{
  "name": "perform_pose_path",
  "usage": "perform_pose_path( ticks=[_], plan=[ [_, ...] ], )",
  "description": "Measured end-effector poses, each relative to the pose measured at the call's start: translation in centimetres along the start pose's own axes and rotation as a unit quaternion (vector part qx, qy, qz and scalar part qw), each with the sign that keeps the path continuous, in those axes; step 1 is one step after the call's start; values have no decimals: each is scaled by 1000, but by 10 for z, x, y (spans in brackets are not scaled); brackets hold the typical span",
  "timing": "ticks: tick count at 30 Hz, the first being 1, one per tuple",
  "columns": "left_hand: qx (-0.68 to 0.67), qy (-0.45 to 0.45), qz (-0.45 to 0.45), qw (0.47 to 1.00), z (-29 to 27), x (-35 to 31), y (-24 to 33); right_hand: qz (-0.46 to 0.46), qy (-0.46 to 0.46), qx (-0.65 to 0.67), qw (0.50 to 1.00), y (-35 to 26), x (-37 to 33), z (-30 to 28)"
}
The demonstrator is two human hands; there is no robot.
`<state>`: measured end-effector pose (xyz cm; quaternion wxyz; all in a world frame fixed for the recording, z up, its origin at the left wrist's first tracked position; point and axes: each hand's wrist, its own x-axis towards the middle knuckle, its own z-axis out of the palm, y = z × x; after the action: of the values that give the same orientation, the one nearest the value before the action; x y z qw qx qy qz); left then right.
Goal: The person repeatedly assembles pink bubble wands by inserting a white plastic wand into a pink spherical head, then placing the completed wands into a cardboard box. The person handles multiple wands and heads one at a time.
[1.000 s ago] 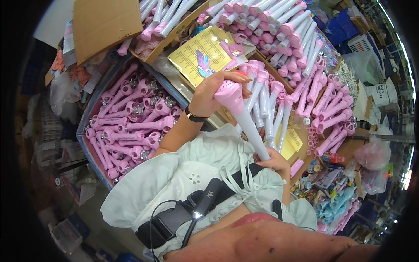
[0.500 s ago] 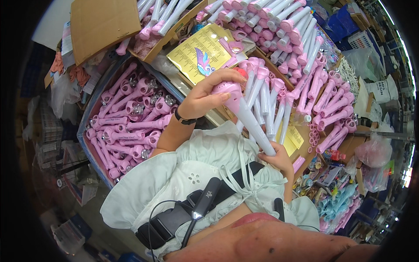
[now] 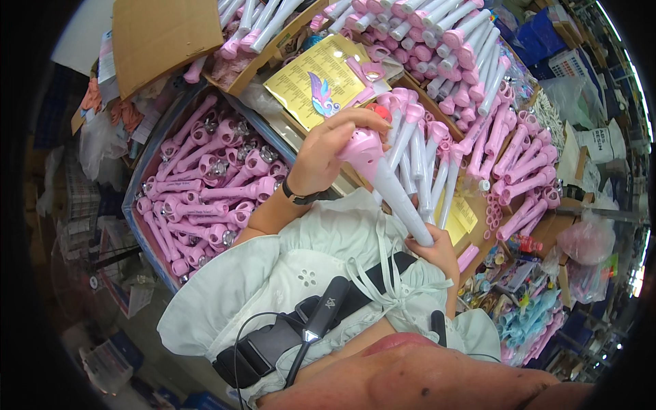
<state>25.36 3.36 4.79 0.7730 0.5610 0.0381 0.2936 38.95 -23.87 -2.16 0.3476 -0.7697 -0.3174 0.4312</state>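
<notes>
A toy wand (image 3: 400, 198) with a pink bulbous head and a white tube slants across my front, tube end down to the right. My left hand (image 3: 321, 147), with a dark band at its wrist, curls its fingers over the pink head. My right hand (image 3: 441, 251) is closed around the tube's lower end; part of its fingers is hidden behind the tube. Just beyond my left fingertips is a small red object (image 3: 378, 111), partly covered. Several more pink-and-white wands (image 3: 418, 154) lean together right behind the held one.
To the left stands a blue-edged box (image 3: 140, 205) of pink wand handles (image 3: 205, 188). A yellow printed sheet (image 3: 301, 75) with a wing-shaped piece (image 3: 321, 96) lies ahead. White-tubed wands (image 3: 437, 41) pile up at the far side; pink handles (image 3: 526, 160) lie right, near small pink rings (image 3: 492, 215).
My left thumb has shifted back off the front of the pink head, while the fingers stay over its top. The wand and my right hand stay nearly in place.
</notes>
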Motion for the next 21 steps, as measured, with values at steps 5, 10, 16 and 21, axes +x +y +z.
perform_pose_path(
  ticks=[5,10,16,21],
  plan=[
    [-18,-57,9,998,-3,1,1,-13,-23,25,999,3,-1,-4],
    [14,-64,13,998,-6,0,0,6,-36,37,999,1,-2,-8],
    [23,-49,24,998,-11,-2,-6,-20,-16,-16,1000,-5,-4,-6],
    [58,63,-2,996,-16,-6,-15,-7,6,-38,999,-8,-5,-4]
  ],
)
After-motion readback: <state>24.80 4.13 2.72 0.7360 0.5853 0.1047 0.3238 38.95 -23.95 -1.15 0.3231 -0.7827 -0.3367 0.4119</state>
